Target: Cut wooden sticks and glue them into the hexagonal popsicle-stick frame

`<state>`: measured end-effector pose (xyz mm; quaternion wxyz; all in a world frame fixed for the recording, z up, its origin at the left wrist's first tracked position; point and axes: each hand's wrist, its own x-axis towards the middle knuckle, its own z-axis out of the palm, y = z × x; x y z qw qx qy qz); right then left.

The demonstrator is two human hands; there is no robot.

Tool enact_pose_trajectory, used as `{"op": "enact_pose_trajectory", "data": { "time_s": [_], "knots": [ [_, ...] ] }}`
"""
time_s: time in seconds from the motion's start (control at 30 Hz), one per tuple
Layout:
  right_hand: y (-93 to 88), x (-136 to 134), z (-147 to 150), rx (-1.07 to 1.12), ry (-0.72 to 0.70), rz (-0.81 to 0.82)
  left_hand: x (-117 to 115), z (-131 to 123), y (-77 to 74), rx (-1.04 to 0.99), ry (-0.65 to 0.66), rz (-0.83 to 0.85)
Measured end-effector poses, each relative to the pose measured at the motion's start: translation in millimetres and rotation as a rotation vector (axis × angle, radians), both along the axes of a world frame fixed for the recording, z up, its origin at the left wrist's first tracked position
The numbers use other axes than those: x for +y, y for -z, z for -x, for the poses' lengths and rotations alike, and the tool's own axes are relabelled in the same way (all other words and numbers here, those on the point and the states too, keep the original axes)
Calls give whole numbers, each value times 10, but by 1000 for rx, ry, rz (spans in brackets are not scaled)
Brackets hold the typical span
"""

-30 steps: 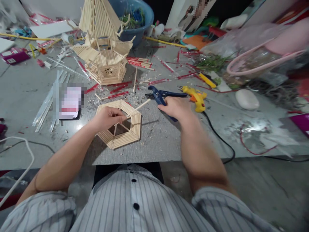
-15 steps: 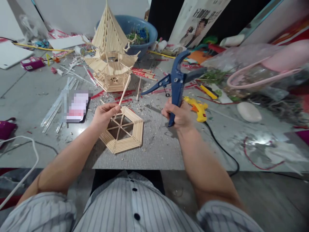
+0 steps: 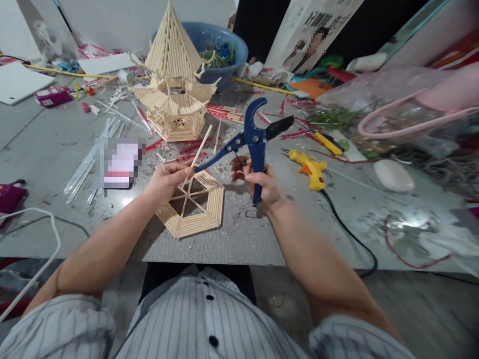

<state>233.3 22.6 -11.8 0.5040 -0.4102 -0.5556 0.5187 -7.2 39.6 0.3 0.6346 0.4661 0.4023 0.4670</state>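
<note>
My left hand [image 3: 167, 180] pinches a thin wooden stick [image 3: 201, 146] that slants up and to the right above a flat hexagonal frame of wooden sticks [image 3: 194, 204] lying on the grey mat. My right hand [image 3: 258, 182] is closed round one handle of a blue cutter [image 3: 252, 139], held up off the table with its jaws wide apart and its other handle reaching toward the left hand. The two hands are a short way apart over the frame's right edge.
A tall pagoda built of sticks [image 3: 174, 87] stands behind the frame, a blue bowl [image 3: 217, 47] behind it. A yellow glue gun [image 3: 309, 167] with a black cord lies to the right. Red and white sticks litter the table; a white stone [image 3: 393, 175] and plastic bags sit far right.
My right hand took the blue cutter off the table, lifted it and swung it left toward the stick. My left hand raised the stick from across the frame to a steeper slant.
</note>
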Motion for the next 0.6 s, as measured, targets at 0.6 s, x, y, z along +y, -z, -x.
{"op": "enact_pose_trajectory", "data": {
  "time_s": [0.6],
  "knots": [
    [-114, -40, 89, -119, -104, 35, -172, -106, -24, 114, 183, -3]
  ]
}}
